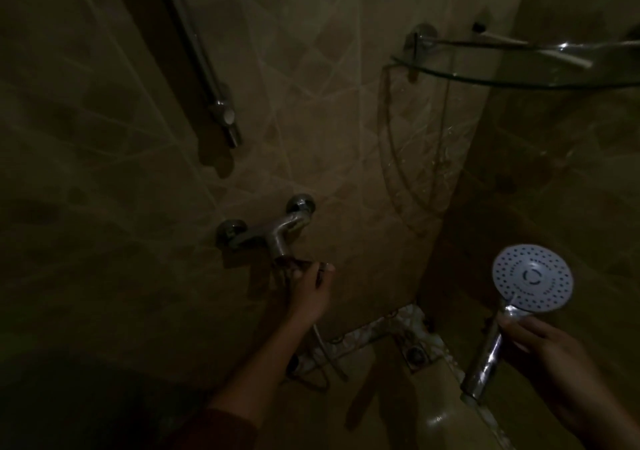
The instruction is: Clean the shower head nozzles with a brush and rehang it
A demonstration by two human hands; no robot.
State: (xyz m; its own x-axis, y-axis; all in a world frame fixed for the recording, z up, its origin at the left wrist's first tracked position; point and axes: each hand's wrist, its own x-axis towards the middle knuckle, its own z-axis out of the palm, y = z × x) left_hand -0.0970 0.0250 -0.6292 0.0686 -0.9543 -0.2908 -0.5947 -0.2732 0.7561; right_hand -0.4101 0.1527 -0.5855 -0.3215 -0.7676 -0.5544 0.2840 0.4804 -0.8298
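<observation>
Head camera, dim light, and nearest of all the right hand (547,342) is seen at the lower right, fingers wrapped round the chrome handle (485,359) of the shower head (532,278). The shower head is held off the wall, low in the right corner, and its round white nozzle face is turned up towards the camera. The handle slants down and to the left from the hand.

Across to the left, a dark red sleeve (225,425) is seen at the bottom edge. The bare forearm is stretched up to the left hand (310,290). Its fingertips are set against the fitting under the chrome tap (273,231) on the tiled wall (329,120). Whether that fitting is actually pinched cannot be told in this gloom.

Below the wrist a thin hose (325,345) is seen dropping towards the floor. A square drain (414,354) is made out in the corner of the floor beside a patterned tile border.

Higher up, a curved glass shelf (519,79) is fixed in the right corner. A pale-handled brush (533,48) with a dark head is laid flat on it, well apart from both hands. Farthest up on the left, a chrome rail (197,44) runs down the wall and ends in a bracket (225,114).
</observation>
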